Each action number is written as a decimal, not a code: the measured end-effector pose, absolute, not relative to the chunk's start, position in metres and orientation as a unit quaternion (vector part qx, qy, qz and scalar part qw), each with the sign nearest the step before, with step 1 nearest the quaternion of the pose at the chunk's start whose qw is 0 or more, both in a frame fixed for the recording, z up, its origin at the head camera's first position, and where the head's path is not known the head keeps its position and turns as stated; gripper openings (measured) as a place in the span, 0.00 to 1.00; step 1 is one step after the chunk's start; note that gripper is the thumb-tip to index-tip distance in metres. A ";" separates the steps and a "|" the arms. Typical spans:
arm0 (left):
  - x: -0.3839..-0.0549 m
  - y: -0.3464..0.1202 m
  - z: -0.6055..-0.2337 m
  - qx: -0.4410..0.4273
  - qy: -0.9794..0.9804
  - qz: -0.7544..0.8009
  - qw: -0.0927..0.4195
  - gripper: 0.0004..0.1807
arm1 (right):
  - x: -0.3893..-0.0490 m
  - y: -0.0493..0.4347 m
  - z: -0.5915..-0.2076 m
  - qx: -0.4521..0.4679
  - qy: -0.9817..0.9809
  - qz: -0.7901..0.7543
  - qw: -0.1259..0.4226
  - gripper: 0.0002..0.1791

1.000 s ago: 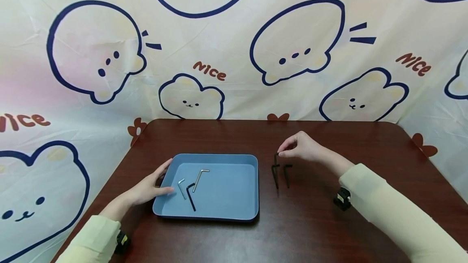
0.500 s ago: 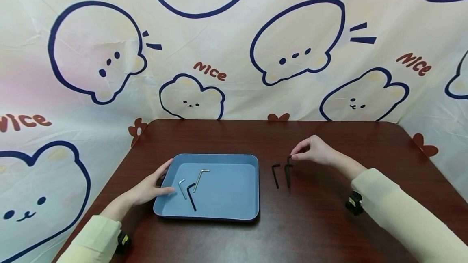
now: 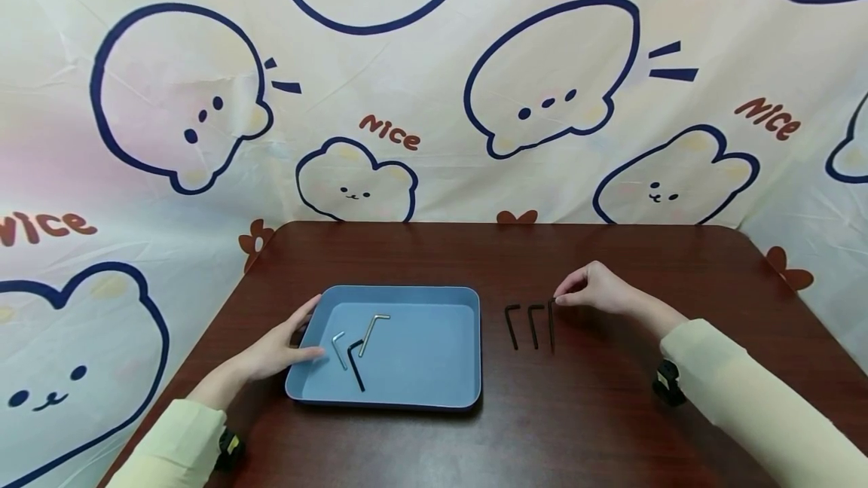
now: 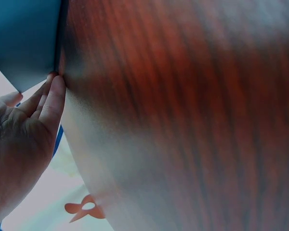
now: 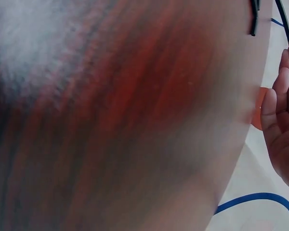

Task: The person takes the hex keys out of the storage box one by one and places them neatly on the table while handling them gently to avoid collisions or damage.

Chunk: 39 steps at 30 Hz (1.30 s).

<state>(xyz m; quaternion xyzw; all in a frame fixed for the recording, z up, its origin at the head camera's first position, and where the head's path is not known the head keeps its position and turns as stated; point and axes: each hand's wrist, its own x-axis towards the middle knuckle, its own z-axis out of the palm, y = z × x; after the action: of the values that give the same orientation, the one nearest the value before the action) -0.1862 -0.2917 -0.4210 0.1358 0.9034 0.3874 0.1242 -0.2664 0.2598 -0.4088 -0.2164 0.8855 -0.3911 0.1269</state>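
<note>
My right hand [image 3: 600, 291] pinches the short end of a black hex key [image 3: 551, 328] between thumb and fingertips. The key's long arm points down toward the table, just right of two other dark hex keys [image 3: 512, 328] lying side by side. In the right wrist view, the held hex key [image 5: 284, 19] runs up from the fingertips. My left hand [image 3: 274, 349] grips the left side of a blue tray [image 3: 420, 352], thumb over the rim and fingers along the outside. Inside the tray lie a black hex key [image 3: 356, 367], a silver one and a brass-coloured one.
The dark wood table [image 3: 576, 428] ends at a back edge in front of a cartoon-printed cloth [image 3: 447, 172], which also hangs at both sides. The tray's raised rim stands between my left hand and the loose keys on the right.
My right hand has carried its hex key rightward, past the two lying keys, and lower toward the table. The left hand and the tray have stayed in place.
</note>
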 end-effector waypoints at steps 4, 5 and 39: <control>-0.186 -0.291 -0.421 0.136 0.902 0.390 0.125 0.52 | -0.267 0.260 -0.415 -0.202 0.885 -0.396 0.137 0.06; -0.186 -0.291 -0.421 0.136 0.902 0.391 0.126 0.52 | -0.267 0.260 -0.417 -0.198 0.886 -0.396 0.140 0.06; -0.186 -0.293 -0.422 0.146 0.902 0.390 0.118 0.52 | -0.274 0.259 -0.438 -0.194 0.897 -0.378 0.121 0.03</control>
<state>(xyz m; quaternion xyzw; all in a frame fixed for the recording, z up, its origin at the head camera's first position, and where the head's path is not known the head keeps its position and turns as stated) -0.1856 -0.2929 -0.4221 0.1460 0.9015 0.3898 0.1182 -0.2739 0.2586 -0.4378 -0.1941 0.8969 -0.3783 0.1215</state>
